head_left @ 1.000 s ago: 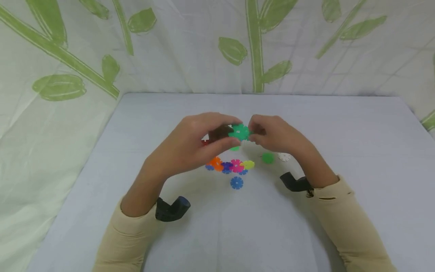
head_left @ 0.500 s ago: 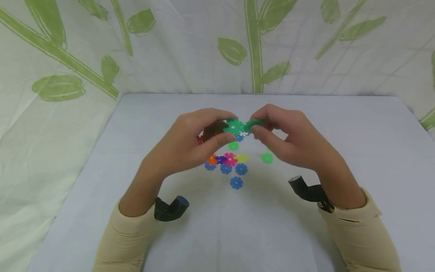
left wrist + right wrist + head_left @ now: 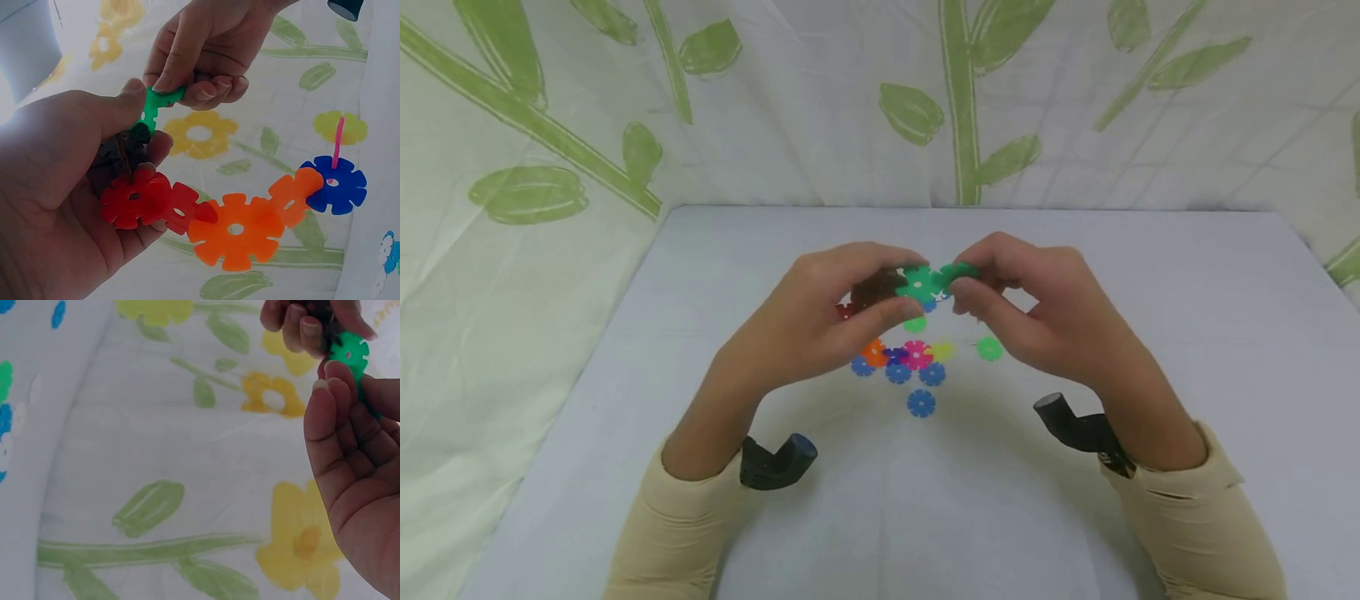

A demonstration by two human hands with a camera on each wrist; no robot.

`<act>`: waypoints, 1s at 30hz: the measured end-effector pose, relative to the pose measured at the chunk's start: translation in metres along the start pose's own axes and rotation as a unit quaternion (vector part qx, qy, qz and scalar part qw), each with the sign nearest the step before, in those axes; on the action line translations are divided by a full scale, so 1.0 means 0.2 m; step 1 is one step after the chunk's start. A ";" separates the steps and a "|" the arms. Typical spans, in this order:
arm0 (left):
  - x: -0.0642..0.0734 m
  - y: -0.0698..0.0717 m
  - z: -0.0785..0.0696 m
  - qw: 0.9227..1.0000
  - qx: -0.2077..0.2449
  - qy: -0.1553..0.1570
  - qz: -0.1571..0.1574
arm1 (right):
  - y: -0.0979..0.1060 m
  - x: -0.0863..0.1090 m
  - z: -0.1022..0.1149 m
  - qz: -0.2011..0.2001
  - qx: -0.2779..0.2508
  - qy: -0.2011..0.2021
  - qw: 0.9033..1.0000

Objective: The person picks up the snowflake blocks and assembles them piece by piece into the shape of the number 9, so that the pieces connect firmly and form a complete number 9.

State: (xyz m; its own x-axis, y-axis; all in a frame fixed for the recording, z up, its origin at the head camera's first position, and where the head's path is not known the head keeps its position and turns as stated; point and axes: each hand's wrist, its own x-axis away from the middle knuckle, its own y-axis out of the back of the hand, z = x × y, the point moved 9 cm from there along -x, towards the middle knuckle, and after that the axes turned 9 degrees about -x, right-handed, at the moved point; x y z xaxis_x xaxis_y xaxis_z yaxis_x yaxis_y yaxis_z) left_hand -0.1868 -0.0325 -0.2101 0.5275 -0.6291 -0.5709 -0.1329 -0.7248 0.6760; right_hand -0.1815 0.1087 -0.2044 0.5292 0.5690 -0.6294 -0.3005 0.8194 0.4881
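A: Where is the work happening?

B: Above the tabletop (image 3: 985, 517), roughly midway between its left and right edges. The left hand (image 3: 816, 312) pinches a green disc (image 3: 910, 289) between thumb and fingers; the right hand (image 3: 1067, 308) pinches a second green disc (image 3: 959, 270) the same way.

A: Are those two discs touching?

B: Their rims meet, the right one tilted against the other. Whether the slots have locked, I can't tell.

A: Why such a grip?

B: Probably to leave the facing rims bare, and the tilt would let slot meet slot.

A: And the chain (image 3: 212, 245)?

B: It hangs from the left hand: red and orange, then blue, pink and yellow. Hanging free likely spares it from being bent.

A: The loose blue discs (image 3: 922, 403)?

B: They lie flat below the hands, well in from the far edge, I'd guess for easy reach.
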 end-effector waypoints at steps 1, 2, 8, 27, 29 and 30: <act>0.00 0.00 0.00 1.000 0.000 -0.001 0.000 | 0.00 0.00 0.00 -0.003 0.001 -0.001 1.000; 0.00 0.00 0.00 1.000 0.000 -0.001 0.000 | 0.00 0.00 0.00 -0.005 0.003 -0.001 1.000; 0.00 0.01 -0.01 1.000 -0.006 -0.005 -0.006 | -0.01 0.01 0.01 -0.023 0.024 0.003 0.999; 0.02 0.06 -0.02 0.998 -0.063 -0.014 -0.014 | -0.10 0.01 0.01 -0.070 0.077 0.038 0.994; 0.03 0.07 -0.02 0.998 -0.063 -0.011 -0.010 | -0.11 0.00 0.00 -0.065 0.074 0.033 0.995; 0.03 0.07 -0.02 0.998 -0.059 -0.011 -0.008 | -0.11 0.00 -0.01 -0.060 0.071 0.030 0.995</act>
State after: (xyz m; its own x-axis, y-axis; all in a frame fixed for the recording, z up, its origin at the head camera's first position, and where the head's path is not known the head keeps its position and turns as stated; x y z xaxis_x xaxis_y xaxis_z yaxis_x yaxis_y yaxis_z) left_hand -0.1832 -0.0448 -0.2023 0.5104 -0.6251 -0.5906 -0.0250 -0.6973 0.7164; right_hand -0.1756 0.0916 -0.2160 0.5058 0.4734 -0.7211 -0.1199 0.8664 0.4847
